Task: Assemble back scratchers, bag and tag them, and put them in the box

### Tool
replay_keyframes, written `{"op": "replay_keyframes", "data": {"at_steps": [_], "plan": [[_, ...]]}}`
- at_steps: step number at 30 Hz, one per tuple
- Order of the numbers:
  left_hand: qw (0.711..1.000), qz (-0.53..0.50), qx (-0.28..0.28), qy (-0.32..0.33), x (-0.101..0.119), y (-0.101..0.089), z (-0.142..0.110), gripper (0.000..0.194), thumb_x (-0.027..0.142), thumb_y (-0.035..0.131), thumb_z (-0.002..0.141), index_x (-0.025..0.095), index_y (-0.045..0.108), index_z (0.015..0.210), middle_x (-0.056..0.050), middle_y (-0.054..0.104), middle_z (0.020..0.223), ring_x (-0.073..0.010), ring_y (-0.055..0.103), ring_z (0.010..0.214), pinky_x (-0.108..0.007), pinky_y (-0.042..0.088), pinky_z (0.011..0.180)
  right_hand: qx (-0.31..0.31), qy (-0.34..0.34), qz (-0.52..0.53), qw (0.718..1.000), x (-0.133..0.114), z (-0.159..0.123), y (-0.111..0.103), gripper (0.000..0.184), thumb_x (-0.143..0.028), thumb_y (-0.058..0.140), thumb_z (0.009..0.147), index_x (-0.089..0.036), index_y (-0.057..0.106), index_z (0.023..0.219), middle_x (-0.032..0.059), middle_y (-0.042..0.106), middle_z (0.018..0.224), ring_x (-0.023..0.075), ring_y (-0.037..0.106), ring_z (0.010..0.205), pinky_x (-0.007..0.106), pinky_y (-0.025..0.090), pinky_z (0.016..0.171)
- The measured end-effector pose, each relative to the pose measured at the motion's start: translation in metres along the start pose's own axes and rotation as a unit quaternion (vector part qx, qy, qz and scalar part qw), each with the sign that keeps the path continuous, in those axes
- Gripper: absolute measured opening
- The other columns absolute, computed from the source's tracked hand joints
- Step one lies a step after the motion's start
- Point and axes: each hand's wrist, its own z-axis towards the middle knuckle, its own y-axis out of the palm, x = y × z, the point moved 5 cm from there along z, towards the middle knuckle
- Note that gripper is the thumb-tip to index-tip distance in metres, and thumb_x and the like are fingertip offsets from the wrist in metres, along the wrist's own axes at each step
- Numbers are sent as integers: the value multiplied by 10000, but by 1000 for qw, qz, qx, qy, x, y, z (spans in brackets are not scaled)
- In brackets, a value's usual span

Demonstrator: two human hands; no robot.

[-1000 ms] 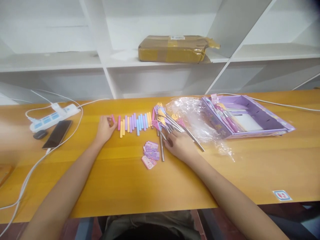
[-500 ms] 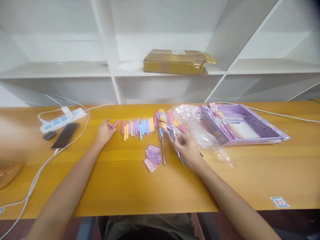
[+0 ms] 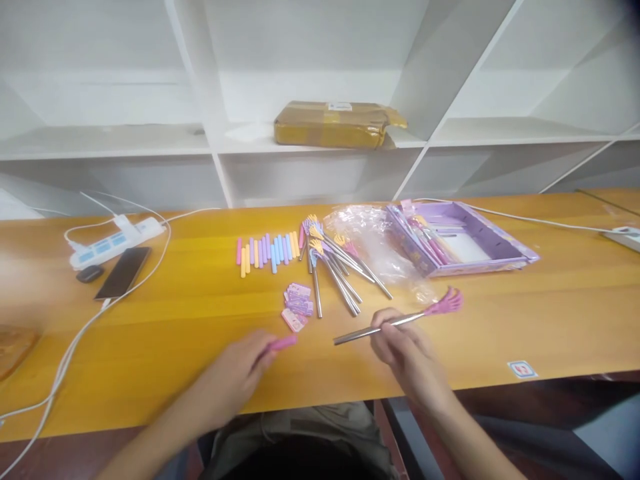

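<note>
Work at this moment centres on two pieces held over the near part of the counter (image 3: 325,383). The left hand (image 3: 245,370) is closed around one end of a pink stick (image 3: 285,343), whose free end points right; the hand is a little blurred, so the exact placing of its fingers cannot be told. The right hand (image 3: 404,348) pinches a silver rod (image 3: 355,335) near its middle, between thumb and fingers. The rod slants, its pink hand-shaped head (image 3: 445,303) out to the right and its bare end pointing left, toward the stick. The two ends are apart, with counter showing between them.

The step in hand appears to be bringing the stick and rod toward one another. The next move seems to call for lining up the rod's bare end with the stick's free end, the fingers clear of both. Since the rod slants and only a short part of the stick shows beyond the left grip, one hand or both would probably need to turn slightly.

Farther back lie a row of coloured sticks (image 3: 267,248) and, to its right, a pile of similar rods (image 3: 341,288). Small cards (image 3: 299,301) lie in front of them, well within reach.
</note>
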Motion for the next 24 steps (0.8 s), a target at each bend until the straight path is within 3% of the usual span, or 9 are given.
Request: {"op": "replay_keyframes", "data": {"at_steps": [2, 5, 10, 14, 17, 22, 24], "plan": [[999, -15, -29, -2, 3, 27, -8, 413, 453, 402, 1165, 321, 693, 1427, -57, 756, 1198, -223, 708, 1090, -339, 534, 1001, -10, 16, 25, 1000, 23, -10, 14, 389, -605, 606, 1043, -238, 689, 947, -65, 358, 541, 113, 247, 488, 297, 158, 510], [997, -71, -33, -26, -8, 41, -11, 457, 472, 351, 1178, 319, 655, 1482, -66, 729, 1285, -223, 666, 1204, -349, 487, 1090, 14, 19, 48, 999, 44, -9, 26, 496, -669, 563, 1043, -210, 710, 922, -55, 390, 537, 107, 273, 490, 294, 180, 509], [986, -150, -19, -67, -32, 35, -17, 455, 535, 401, 1158, 257, 727, 1309, -54, 743, 1197, -221, 654, 1104, -318, 484, 1034, 37, 56, 23, 997, 61, -8, 27, 444, -615, 679, 980, -177, 721, 928, -36, 519, 585, 84, 314, 469, 278, 196, 506], [984, -161, 16, -74, -38, 33, -20, 445, 530, 414, 1156, 248, 722, 1309, -44, 737, 1100, -209, 643, 1014, -308, 482, 982, 27, 33, 22, 999, 69, -16, 25, 335, -523, 680, 994, -193, 713, 1039, -31, 610, 634, 82, 349, 456, 262, 215, 505], [988, -139, 11, -66, -36, 35, -20, 412, 508, 448, 1150, 266, 710, 1356, -44, 743, 1137, -211, 653, 1030, -301, 484, 957, 27, 17, 40, 999, 71, -18, 26, 294, -503, 689, 1003, -211, 675, 1031, -33, 636, 634, 88, 373, 458, 257, 258, 520], [992, -114, 8, -60, -32, 35, -18, 395, 486, 457, 1152, 293, 691, 1406, -50, 754, 1238, -216, 674, 1098, -315, 495, 1003, 18, 12, 67, 998, 68, -15, 30, 401, -583, 617, 1048, -191, 701, 1016, -4, 653, 649, 94, 391, 469, 259, 279, 507], [992, -111, 4, -52, -30, 35, -19, 390, 484, 465, 1152, 298, 696, 1404, -56, 753, 1294, -224, 675, 1164, -324, 491, 1044, -16, 26, 67, 997, 69, -15, 32, 458, -607, 586, 1066, -176, 725, 1003, 2, 641, 622, 86, 360, 459, 255, 249, 492]]}}
